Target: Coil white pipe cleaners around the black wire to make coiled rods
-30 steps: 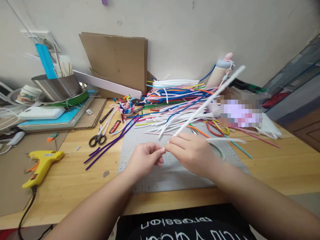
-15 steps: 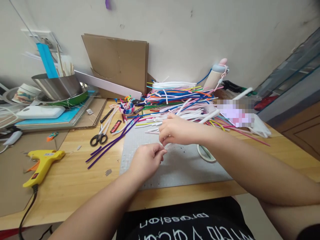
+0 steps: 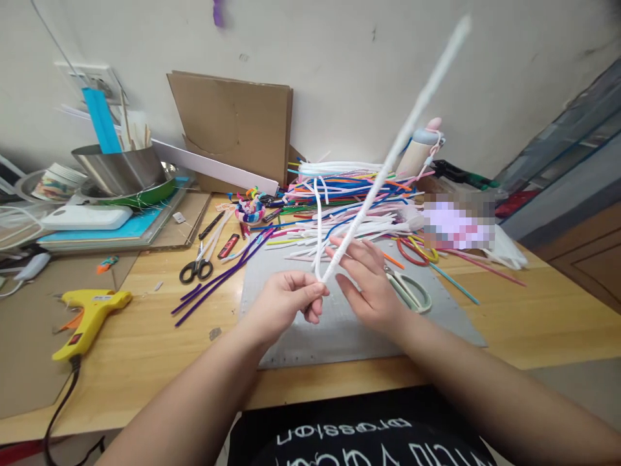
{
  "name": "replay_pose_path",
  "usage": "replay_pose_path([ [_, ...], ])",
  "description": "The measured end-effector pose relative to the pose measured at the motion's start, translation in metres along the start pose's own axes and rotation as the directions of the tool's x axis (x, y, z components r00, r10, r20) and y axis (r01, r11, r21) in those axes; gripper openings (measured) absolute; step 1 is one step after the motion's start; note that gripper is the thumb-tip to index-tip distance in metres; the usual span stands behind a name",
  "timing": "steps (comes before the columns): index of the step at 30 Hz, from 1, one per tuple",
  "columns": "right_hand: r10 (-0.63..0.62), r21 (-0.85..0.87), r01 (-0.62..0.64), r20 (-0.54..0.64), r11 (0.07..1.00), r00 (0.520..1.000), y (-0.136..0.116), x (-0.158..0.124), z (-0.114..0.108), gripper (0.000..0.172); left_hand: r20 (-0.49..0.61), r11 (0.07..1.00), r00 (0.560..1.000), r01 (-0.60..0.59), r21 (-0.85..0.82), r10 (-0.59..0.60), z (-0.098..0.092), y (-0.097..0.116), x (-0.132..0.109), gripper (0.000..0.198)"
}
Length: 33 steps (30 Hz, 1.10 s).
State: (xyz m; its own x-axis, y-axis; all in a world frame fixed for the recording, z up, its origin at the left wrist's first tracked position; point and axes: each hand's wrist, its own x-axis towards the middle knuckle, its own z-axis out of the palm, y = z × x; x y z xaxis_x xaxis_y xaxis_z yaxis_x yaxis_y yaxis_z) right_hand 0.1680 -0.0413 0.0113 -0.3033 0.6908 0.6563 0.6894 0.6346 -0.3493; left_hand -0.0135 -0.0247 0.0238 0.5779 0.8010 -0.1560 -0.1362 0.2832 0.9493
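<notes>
My left hand (image 3: 286,303) is closed in a pinch on the folded end of a long white pipe cleaner (image 3: 395,147). One arm of it slants up to the right, well above the table; the shorter arm rises toward the pile. My right hand (image 3: 367,283) is open beside it, fingers spread, and touches the long arm just above the fold. Both hands hover over a grey cutting mat (image 3: 339,330). Behind them lies a big pile of coloured pipe cleaners (image 3: 349,194).
Black-handled scissors (image 3: 194,266) and purple pipe cleaners (image 3: 218,278) lie left of the mat. Pale green scissors (image 3: 410,291) rest on the mat at the right. A yellow glue gun (image 3: 90,310) sits at the left. Cardboard (image 3: 233,129) leans on the wall; a steel pan (image 3: 119,169) stands far left.
My right hand came back from the pile toward my left hand and opened. The white pipe cleaner now stands steeply up to the right, bent at my left hand's pinch.
</notes>
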Motion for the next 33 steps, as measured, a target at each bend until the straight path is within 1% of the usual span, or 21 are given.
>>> replay_pose_path([
  [2, -0.021, -0.001, 0.022, 0.105, 1.0, 0.994, 0.002, 0.006, 0.001, 0.031, 0.063, 0.998, 0.998, -0.006, -0.065, 0.01, -0.001, -0.001, -0.001, 0.019],
  [4, -0.065, 0.064, 0.055, 0.158, 0.996, 0.985, 0.005, 0.009, 0.001, 0.023, 0.105, 0.994, 0.994, 0.02, -0.108, -0.008, -0.002, -0.002, -0.001, 0.02],
  [6, -0.12, 0.153, 0.099, 0.14, 0.983, 0.983, 0.008, 0.01, 0.002, 0.018, 0.122, 0.987, 0.992, 0.055, -0.148, -0.037, -0.001, -0.004, 0.0, 0.021],
  [8, -0.127, 0.183, 0.108, 0.095, 0.977, 0.987, 0.01, 0.01, 0.003, 0.017, 0.114, 0.978, 0.992, 0.077, -0.195, -0.056, -0.001, -0.005, 0.001, 0.022],
  [11, -0.087, 0.12, 0.079, 0.068, 0.99, 0.994, 0.009, 0.011, 0.002, 0.018, 0.101, 0.968, 0.994, 0.072, -0.241, -0.049, -0.001, -0.005, 0.003, 0.02],
  [16, -0.061, 0.045, 0.059, 0.052, 0.997, 0.997, 0.008, 0.012, 0.0, 0.02, 0.098, 0.975, 0.995, 0.039, -0.221, -0.018, -0.001, -0.005, 0.003, 0.019],
  [19, -0.076, -0.012, 0.077, 0.041, 0.997, 0.996, 0.008, 0.013, -0.004, 0.02, 0.04, 0.982, 0.999, 0.038, -0.186, -0.031, 0.0, -0.006, 0.004, 0.021],
  [24, -0.063, -0.161, 0.072, 0.065, 0.984, 0.996, 0.003, 0.013, -0.01, 0.02, -0.052, 0.989, 0.997, 0.053, -0.141, -0.061, 0.002, -0.008, 0.006, 0.026],
  [26, -0.088, -0.221, 0.11, 0.107, 0.969, 0.99, 0.0, 0.012, -0.012, 0.019, -0.097, 0.991, 0.994, 0.036, -0.132, -0.049, 0.002, -0.008, 0.007, 0.026],
  [29, -0.148, -0.292, 0.211, 0.225, 0.933, 0.963, -0.007, 0.01, -0.016, 0.021, -0.201, 0.996, 0.979, 0.003, -0.091, -0.021, 0.004, -0.006, 0.007, 0.023],
  [31, -0.186, -0.317, 0.276, 0.287, 0.907, 0.94, -0.013, 0.01, -0.019, 0.024, -0.267, 1.0, 0.964, -0.013, -0.021, 0.007, 0.006, -0.006, 0.007, 0.019],
  [33, -0.219, -0.33, 0.326, 0.324, 0.886, 0.921, -0.018, 0.012, -0.023, 0.025, -0.307, 0.995, 0.95, -0.029, 0.099, 0.058, 0.008, -0.007, 0.005, 0.014],
])
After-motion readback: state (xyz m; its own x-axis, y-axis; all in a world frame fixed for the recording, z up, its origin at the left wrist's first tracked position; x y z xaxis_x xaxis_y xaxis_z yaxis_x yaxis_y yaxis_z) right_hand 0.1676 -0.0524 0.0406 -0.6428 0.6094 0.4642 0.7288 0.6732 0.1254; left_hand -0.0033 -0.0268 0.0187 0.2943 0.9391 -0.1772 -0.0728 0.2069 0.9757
